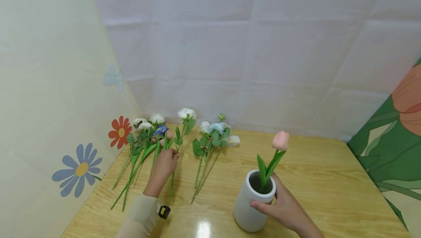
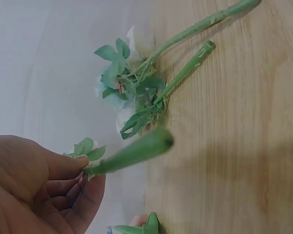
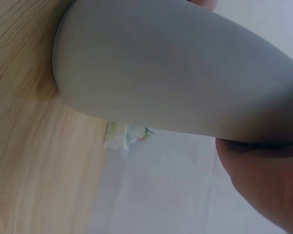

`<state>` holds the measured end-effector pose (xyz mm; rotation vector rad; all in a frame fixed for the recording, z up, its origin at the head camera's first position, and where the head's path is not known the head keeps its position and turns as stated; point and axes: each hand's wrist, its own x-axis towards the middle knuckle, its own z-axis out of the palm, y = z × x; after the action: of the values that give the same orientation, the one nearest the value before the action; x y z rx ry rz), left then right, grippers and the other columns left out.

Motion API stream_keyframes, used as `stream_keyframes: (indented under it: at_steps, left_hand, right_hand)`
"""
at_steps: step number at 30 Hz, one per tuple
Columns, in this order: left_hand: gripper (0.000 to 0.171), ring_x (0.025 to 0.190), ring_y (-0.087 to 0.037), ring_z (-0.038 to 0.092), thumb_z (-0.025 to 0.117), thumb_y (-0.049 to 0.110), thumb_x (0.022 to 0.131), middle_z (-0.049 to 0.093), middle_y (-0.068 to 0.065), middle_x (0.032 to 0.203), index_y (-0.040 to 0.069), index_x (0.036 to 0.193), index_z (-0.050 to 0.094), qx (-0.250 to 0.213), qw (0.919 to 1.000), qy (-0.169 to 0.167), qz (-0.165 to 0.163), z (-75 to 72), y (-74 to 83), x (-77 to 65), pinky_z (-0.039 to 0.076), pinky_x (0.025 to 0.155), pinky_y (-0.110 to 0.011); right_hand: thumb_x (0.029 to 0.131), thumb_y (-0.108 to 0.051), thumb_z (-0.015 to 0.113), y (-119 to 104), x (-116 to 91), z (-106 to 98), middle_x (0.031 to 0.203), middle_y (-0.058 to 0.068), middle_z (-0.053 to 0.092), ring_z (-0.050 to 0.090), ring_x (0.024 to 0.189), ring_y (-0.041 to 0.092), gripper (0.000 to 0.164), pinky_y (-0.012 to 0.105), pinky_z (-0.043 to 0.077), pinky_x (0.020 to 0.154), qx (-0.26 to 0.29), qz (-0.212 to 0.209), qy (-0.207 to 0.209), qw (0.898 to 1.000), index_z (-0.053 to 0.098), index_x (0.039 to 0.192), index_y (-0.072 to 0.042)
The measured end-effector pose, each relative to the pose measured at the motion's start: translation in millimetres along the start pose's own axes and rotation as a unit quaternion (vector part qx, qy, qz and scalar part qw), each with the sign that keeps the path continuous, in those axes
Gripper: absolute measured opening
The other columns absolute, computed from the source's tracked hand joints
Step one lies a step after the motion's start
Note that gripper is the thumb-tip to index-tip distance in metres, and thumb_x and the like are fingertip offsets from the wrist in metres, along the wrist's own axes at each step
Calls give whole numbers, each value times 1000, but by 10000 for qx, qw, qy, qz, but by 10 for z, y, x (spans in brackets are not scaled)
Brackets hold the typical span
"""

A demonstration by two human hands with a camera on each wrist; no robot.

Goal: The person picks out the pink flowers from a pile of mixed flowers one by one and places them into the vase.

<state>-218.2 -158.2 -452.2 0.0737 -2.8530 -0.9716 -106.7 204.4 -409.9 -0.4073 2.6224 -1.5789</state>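
My left hand (image 1: 165, 164) pinches the green stem of a white rose (image 1: 186, 113) between thumb and fingers. In the left wrist view that stem (image 2: 132, 153) juts out past the fingertips, its cut end towards the wood. On the right a white vase (image 1: 246, 208) stands on the table, and my right hand (image 1: 286, 206) grips it near the rim, thumb across the front. A pink tulip (image 1: 280, 141) with green leaves rises from the vase mouth. The right wrist view is mostly filled by the vase side (image 3: 171, 68), with part of the hand (image 3: 263, 178) against it.
Left of the left hand lies a bunch of flowers, with a blue flower (image 1: 160, 131) and white ones (image 1: 157, 118). Between hand and vase lie more stems with a pale blue flower (image 1: 217, 127). A white cloth (image 1: 210, 55) hangs behind the wooden table (image 1: 315, 172).
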Motion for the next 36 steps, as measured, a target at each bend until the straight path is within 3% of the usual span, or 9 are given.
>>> stream_keyframes:
  at_steps: [9, 17, 24, 30, 36]
  left_hand:
    - [24, 74, -22, 67, 64, 15, 100, 73, -16, 101, -5, 113, 71, -120, 9999, 93, 45, 98, 33, 27, 56, 64, -37]
    - [25, 78, -23, 68, 62, 14, 102, 72, -18, 103, -6, 116, 69, -241, 9994, -207, -146, 188, 31, 49, 56, 64, -37]
    - [20, 75, -23, 67, 66, 14, 99, 72, -15, 95, -4, 106, 71, 84, 9998, -1, 156, 299, 29, 54, 56, 64, -37]
    - [16, 73, -21, 65, 66, 13, 99, 70, -12, 93, -2, 102, 70, 153, 9995, -281, 64, 403, 30, 64, 54, 63, -36]
    - [12, 73, -22, 64, 68, 12, 97, 69, -11, 89, 0, 96, 69, 310, 9990, -295, 131, 497, 5, 68, 53, 62, -36]
  right_hand:
    - [82, -23, 86, 8, -8, -2, 127, 11, 64, 55, 124, 35, 76, 62, 43, 100, -13, -34, -6, 10000, 43, 141, -5]
    - [83, -23, 86, 8, 1, -8, 130, 13, 63, 54, 126, 38, 78, 64, 43, 101, 17, 42, -49, 10000, 41, 143, -5]
    - [84, -26, 85, 1, 12, -19, 133, 14, 60, 53, 129, 40, 81, 69, 40, 103, 47, 227, -128, 9997, 38, 146, -6]
    - [83, -23, 85, 11, 0, -11, 131, 13, 62, 54, 127, 39, 79, 66, 42, 102, 35, 88, -68, 9999, 40, 144, -5]
    - [82, -21, 86, 26, -13, 1, 127, 11, 64, 55, 124, 35, 76, 62, 44, 100, 20, -130, 12, 9999, 43, 142, -5]
